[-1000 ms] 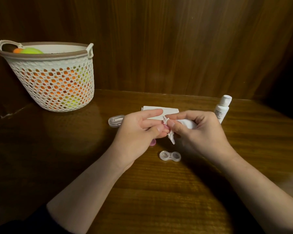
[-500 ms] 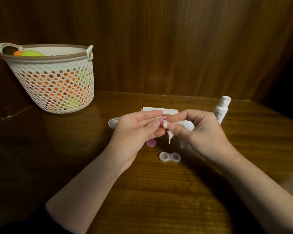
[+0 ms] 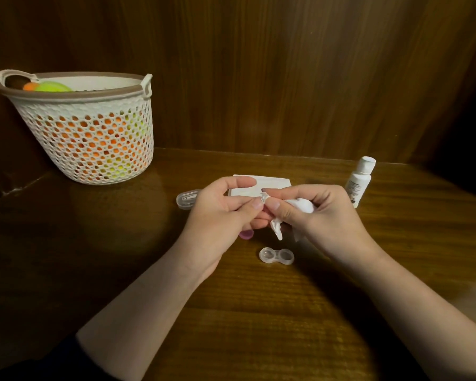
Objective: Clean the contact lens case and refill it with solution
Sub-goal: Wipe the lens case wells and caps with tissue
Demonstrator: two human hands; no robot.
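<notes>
The clear contact lens case lies on the wooden table with both wells uncovered, just below my hands. One pink cap sits on the table, half hidden under my left hand. That hand pinches a small thing at its fingertips, hidden by fingers and tissue; half a second ago it showed pink like a cap. My right hand grips a crumpled white tissue and presses its twisted tip against the left fingertips. The white solution bottle stands capped to the right.
A folded white tissue sheet lies behind my hands. A small clear capsule box rests left of it. A white mesh basket with orange and green items stands at the back left. Wooden walls close the back and sides.
Both hands stay together and rise slightly. The tissue tip has shifted up against the left fingertips, and the pink piece seen there half a second ago is now covered.
</notes>
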